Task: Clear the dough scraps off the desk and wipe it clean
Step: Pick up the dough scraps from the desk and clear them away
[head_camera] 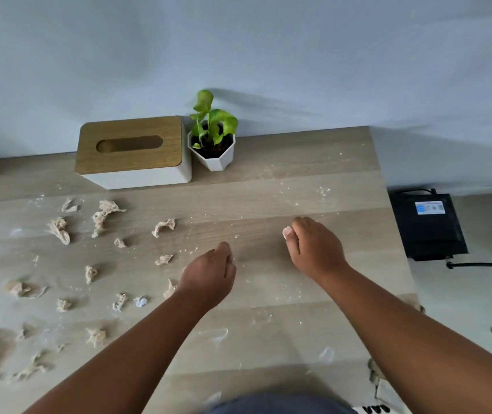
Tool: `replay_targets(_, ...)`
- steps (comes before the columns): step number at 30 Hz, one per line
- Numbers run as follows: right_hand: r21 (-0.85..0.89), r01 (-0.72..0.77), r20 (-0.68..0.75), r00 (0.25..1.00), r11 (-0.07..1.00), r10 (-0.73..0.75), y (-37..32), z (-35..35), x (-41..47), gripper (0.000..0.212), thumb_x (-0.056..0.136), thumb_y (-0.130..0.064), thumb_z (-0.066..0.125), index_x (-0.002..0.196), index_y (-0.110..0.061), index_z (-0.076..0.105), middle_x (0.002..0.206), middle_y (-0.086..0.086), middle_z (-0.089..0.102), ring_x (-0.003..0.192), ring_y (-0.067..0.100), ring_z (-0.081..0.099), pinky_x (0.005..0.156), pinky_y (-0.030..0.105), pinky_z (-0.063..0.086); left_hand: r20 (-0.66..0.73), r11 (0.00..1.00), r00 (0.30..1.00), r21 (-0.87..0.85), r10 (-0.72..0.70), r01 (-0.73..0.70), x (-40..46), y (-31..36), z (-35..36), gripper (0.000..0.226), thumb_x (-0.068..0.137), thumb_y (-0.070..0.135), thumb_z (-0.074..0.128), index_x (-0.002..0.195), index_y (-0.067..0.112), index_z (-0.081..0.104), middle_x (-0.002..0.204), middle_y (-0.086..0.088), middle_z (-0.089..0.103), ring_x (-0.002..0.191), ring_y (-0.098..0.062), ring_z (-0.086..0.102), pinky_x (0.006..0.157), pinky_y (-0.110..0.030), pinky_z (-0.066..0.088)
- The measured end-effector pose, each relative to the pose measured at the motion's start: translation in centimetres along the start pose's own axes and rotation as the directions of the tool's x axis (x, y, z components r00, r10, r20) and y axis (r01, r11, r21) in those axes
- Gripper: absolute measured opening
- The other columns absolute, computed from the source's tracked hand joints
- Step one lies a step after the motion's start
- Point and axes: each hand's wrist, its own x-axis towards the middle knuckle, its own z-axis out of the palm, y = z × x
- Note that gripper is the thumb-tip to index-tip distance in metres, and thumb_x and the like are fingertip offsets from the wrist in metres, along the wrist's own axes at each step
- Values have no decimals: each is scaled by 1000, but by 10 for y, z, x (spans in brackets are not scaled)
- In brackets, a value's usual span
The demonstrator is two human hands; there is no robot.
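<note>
A pale wall backs a light wood counter (pixel 283 180) dusted with flour, with a wood-lidded tissue box (pixel 132 152) and a potted plant (pixel 212 141) at the upper middle of the frame. The dough scraps (pixel 59 230) lie almost wholly across the left half, from the middle left down to the lower left corner; the right half carries only flour specks and smears. The right hand (pixel 316 249), right of centre, pinches a small dough bit (pixel 287 233) at its fingertips. The left hand (pixel 210 273), at centre, has its fingers curled under; whether its grip holds anything I cannot tell. The nearest loose scrap (pixel 169 289) sits just beside the left wrist, on its left. Every remaining scrap lies to the left of both hands, so the left hand looks better placed to gather them, while wiping has not yet begun.
</note>
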Motion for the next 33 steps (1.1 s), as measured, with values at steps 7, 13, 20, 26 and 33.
replay_targets(7,41,-56,23,998,998,56,-3,-5,-24,2,91,-11,54,90,-10,56,85,6,61,69,31,57,57,35,43,46,999,999,36,-10,9,-15,-13,0,8,95,15,43,91,22,43,73,-1,58,68,-29,56,58,-33,33)
replay_targets(13,96,-82,-25,996,992,85,-17,-8,-42,7,87,0,57,90,-6,58,84,9,58,65,32,52,56,37,43,27,1000,1000,20,8,-9,-26,-23,-9,13,92,9,43,86,21,45,69,-2,58,65,-29,55,57,-37,40)
replay_targets(20,312,-256,-62,955,915,289,-46,-2,-64,17,86,7,60,85,-10,64,79,0,63,71,19,59,66,32,47,27,936,985,-307,-172,172,-39,-37,-18,21,78,6,46,75,25,54,64,-1,66,64,-24,65,58,-36,53)
replay_targets(26,364,-347,-13,926,864,377,-79,7,-93,20,90,1,55,75,-12,58,63,-4,56,59,14,52,59,36,42,1,925,993,-364,-115,108,-62,-63,-23,12,77,20,43,76,20,54,62,2,58,51,-11,46,51,-33,40)
replay_targets(33,221,-321,88,947,921,309,-121,30,-112,37,100,-34,56,70,-16,45,57,0,46,54,19,46,51,34,31,-62,970,989,-214,-132,116,-91,-101,-27,21,80,40,49,72,21,47,59,7,53,52,-12,44,48,-29,33)
